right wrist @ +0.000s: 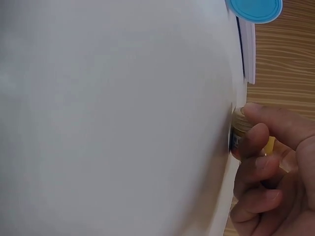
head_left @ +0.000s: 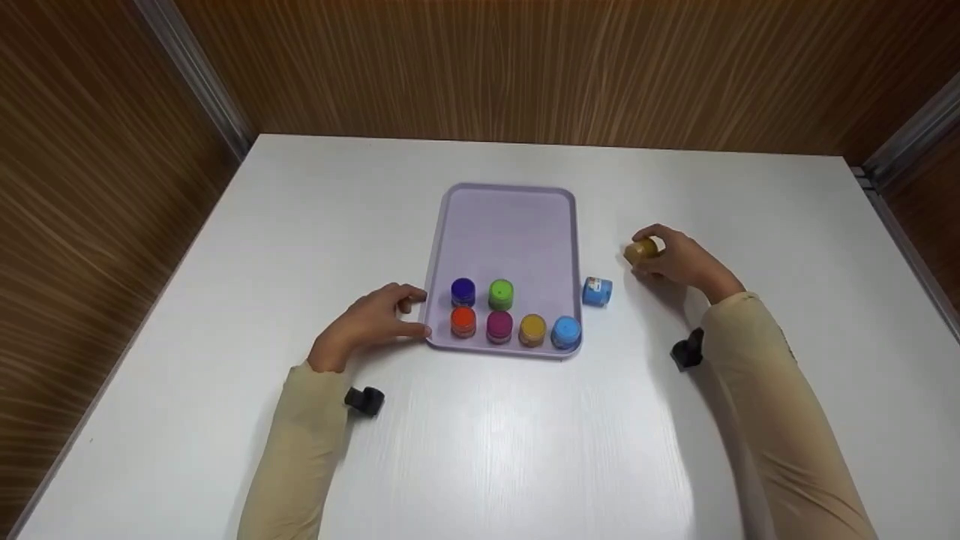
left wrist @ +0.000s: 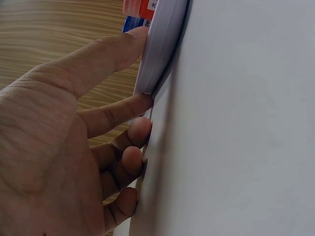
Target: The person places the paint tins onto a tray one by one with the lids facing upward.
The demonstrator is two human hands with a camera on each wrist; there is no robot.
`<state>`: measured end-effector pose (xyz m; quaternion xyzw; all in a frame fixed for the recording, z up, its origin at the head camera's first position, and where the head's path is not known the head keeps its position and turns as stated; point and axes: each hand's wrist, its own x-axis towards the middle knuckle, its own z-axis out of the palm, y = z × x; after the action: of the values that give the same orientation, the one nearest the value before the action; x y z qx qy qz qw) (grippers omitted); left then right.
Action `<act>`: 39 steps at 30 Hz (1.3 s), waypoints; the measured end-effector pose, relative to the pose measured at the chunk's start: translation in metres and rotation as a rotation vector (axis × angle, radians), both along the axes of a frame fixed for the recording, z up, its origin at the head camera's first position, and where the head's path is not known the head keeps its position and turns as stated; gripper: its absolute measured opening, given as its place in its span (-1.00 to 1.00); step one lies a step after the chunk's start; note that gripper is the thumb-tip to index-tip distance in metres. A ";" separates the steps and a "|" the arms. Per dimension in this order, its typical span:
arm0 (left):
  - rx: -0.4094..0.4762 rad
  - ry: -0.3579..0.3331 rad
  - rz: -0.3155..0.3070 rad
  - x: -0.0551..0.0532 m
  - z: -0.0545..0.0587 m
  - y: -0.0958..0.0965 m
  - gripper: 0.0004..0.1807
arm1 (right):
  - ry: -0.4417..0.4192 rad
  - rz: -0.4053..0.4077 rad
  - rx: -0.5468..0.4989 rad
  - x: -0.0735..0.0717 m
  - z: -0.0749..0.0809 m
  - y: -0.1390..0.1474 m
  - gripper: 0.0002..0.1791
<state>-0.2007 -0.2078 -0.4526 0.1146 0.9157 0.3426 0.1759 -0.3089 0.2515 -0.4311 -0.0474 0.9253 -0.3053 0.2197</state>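
In the head view a lavender tray (head_left: 510, 225) lies on the table, with its left edge touched by my left hand (head_left: 375, 315). The thumb and forefinger of that hand are spread along the rim. On the tray's near part stand several small paint jars, with dark blue (head_left: 463, 291), green (head_left: 501, 293), orange (head_left: 463, 321), magenta (head_left: 499, 326), ochre (head_left: 532, 329) and light blue (head_left: 565, 331) lids. Right of the tray, my right hand (head_left: 679, 259) grips a yellow paint jar (head_left: 640, 250), tilted on its side at the tabletop. A blue paint jar (head_left: 598, 292) lies sideways against the tray's right edge.
The white table (head_left: 510, 450) spreads around the tray on all sides. Wood-grain panels (head_left: 525, 67) rise behind it and at the left. A black wrist device (head_left: 365, 401) sits by the left sleeve, and another (head_left: 688, 350) by the right sleeve.
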 end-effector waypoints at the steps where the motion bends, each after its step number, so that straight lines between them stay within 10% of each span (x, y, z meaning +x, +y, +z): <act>1: 0.002 -0.001 -0.002 0.000 0.000 0.000 -0.31 | 0.008 0.003 0.003 0.000 0.000 0.000 -0.42; 39: 0.014 -0.002 0.006 0.000 0.001 0.000 -0.28 | 0.080 0.058 -0.122 0.012 0.007 -0.012 -0.48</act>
<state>-0.2009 -0.2074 -0.4520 0.1124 0.9135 0.3496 0.1752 -0.2973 0.2396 -0.4239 -0.0996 0.9114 -0.3523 0.1881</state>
